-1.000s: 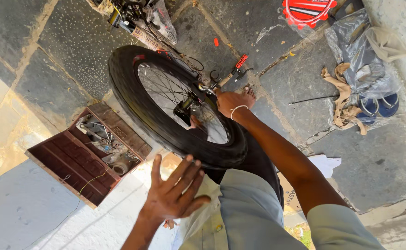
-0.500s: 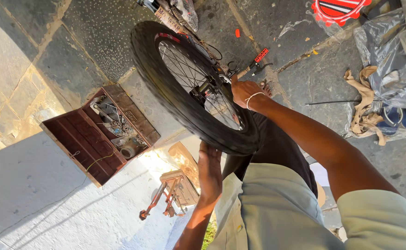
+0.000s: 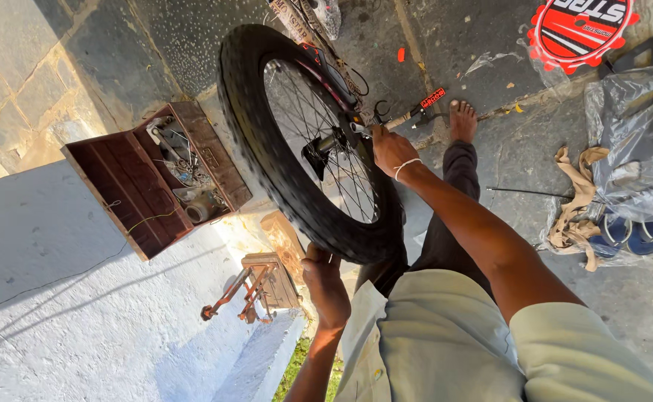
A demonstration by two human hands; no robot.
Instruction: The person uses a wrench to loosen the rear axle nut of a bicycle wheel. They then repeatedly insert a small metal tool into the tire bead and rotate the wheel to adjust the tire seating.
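Observation:
A bicycle wheel (image 3: pixel 267 141) with a thick black knobby tyre and thin spokes stands upright in front of me. My left hand (image 3: pixel 325 279) grips the tyre at its near lower edge. My right hand (image 3: pixel 390 149), with a white band at the wrist, is closed around a tool at the hub axle (image 3: pixel 326 145). My bare foot (image 3: pixel 462 119) rests on the stone floor just beyond the wheel.
An open brown wooden toolbox (image 3: pixel 155 175) with several tools lies left of the wheel. A small wooden stool (image 3: pixel 267 283) stands below it. Cloth rags (image 3: pixel 576 201), a plastic bag (image 3: pixel 628 141), blue sandals (image 3: pixel 632 231) and a red round sign (image 3: pixel 583 30) lie at right.
My left hand, open and free a second ago, has dropped and taken hold of the tyre's lower edge. The view has shifted, bringing the wheel more upright and central.

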